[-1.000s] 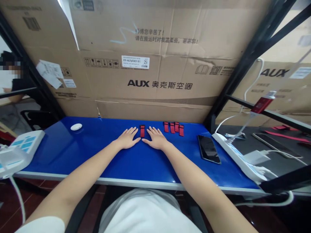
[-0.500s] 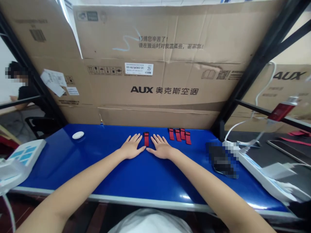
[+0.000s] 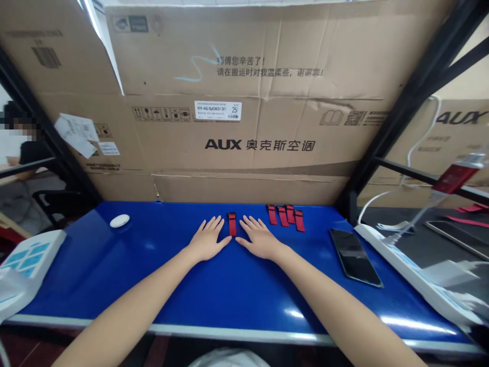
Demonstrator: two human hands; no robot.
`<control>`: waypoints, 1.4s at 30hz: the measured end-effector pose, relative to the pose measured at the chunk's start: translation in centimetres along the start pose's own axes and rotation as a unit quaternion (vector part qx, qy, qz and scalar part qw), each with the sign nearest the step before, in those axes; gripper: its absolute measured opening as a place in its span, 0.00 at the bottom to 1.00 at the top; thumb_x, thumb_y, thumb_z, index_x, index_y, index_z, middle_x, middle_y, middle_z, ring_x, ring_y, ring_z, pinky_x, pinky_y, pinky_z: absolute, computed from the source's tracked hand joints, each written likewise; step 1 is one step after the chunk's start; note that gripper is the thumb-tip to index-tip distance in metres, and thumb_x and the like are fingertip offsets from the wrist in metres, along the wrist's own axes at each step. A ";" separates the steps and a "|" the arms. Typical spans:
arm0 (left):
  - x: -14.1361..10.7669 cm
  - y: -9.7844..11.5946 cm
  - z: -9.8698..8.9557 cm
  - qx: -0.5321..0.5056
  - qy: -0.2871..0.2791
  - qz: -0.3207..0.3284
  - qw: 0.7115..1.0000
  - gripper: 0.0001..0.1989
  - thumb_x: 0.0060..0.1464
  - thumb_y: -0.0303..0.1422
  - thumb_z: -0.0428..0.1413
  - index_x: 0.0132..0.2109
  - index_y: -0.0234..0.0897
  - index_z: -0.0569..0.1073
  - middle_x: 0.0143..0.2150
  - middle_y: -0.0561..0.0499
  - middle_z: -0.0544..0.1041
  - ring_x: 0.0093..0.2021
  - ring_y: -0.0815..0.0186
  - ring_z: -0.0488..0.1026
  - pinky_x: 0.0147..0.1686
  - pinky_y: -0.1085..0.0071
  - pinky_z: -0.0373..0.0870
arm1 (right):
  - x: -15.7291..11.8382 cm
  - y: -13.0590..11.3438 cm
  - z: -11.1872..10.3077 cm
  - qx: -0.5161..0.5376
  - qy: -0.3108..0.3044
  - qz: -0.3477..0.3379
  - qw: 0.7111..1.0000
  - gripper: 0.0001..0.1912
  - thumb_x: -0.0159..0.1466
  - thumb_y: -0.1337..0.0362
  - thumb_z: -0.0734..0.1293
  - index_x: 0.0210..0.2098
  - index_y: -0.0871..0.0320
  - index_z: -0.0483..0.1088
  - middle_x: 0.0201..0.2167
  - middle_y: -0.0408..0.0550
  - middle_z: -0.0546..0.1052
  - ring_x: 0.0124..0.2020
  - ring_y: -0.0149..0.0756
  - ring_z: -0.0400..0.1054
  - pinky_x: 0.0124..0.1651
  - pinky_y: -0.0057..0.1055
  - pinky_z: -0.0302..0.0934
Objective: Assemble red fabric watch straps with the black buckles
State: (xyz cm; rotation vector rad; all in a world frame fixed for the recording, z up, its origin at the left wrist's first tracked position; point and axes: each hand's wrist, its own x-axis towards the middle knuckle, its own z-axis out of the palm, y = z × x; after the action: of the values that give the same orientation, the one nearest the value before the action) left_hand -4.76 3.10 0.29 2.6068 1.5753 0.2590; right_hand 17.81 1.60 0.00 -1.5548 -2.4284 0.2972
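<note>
My left hand (image 3: 208,238) lies flat on the blue tabletop (image 3: 225,295), its fingers spread and holding nothing. Mirroring it, my right hand (image 3: 257,237) rests palm down with its fingers apart. Between the two hands lies a red strap with a black buckle (image 3: 232,225), buckle end pointing away from me. Both thumbs point toward its near end; whether they touch it I cannot tell. To the right of my right hand, several more red straps with black buckles (image 3: 283,216) lie in a loose group.
A black phone (image 3: 355,257) lies on the right, beside a white power strip (image 3: 412,275) with cables. At left are a white oval object (image 3: 119,220) and another white power strip (image 3: 32,267). A cardboard panel (image 3: 183,158) stands behind the table. Someone sits at far left.
The whole view has shifted slightly, so the table and straps appear a little lower. My hands stay flat on either side of the single strap.
</note>
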 end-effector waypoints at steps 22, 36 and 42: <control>0.3 0.5 0.4 -0.005 0.029 0.019 0.999 0.38 0.60 0.54 0.43 0.70 0.36 0.53 0.71 0.40 0.54 0.70 0.47 0.48 0.66 0.48 0.44 | -0.1 0.2 -0.1 0.015 0.009 -0.008 1.000 0.40 0.66 0.41 0.53 0.68 0.62 0.53 0.71 0.57 0.48 0.72 0.50 0.38 0.70 0.47 0.33; 0.3 2.8 -0.9 -0.098 0.065 0.193 0.974 0.10 0.61 0.39 0.52 0.42 0.39 0.73 0.42 0.46 0.78 0.44 0.57 0.74 0.44 0.63 0.70 | 0.0 1.4 -0.6 0.169 0.114 -0.095 0.974 0.18 0.62 0.70 0.65 0.51 0.59 0.71 0.44 0.51 0.67 0.38 0.35 0.66 0.46 0.35 0.64; 0.6 2.5 -0.4 -0.158 0.065 0.181 0.968 0.11 0.63 0.29 0.47 0.46 0.40 0.74 0.47 0.48 0.78 0.48 0.60 0.73 0.49 0.65 0.68 | -0.1 1.5 -1.0 0.151 0.097 -0.091 0.979 0.08 0.61 0.69 0.67 0.41 0.57 0.74 0.40 0.48 0.67 0.35 0.32 0.66 0.44 0.32 0.63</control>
State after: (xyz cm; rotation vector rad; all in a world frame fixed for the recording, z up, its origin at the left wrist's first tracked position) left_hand -2.34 2.48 1.16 2.6371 0.9710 0.6584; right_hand 19.40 2.18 0.47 -1.1674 -2.2307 0.4340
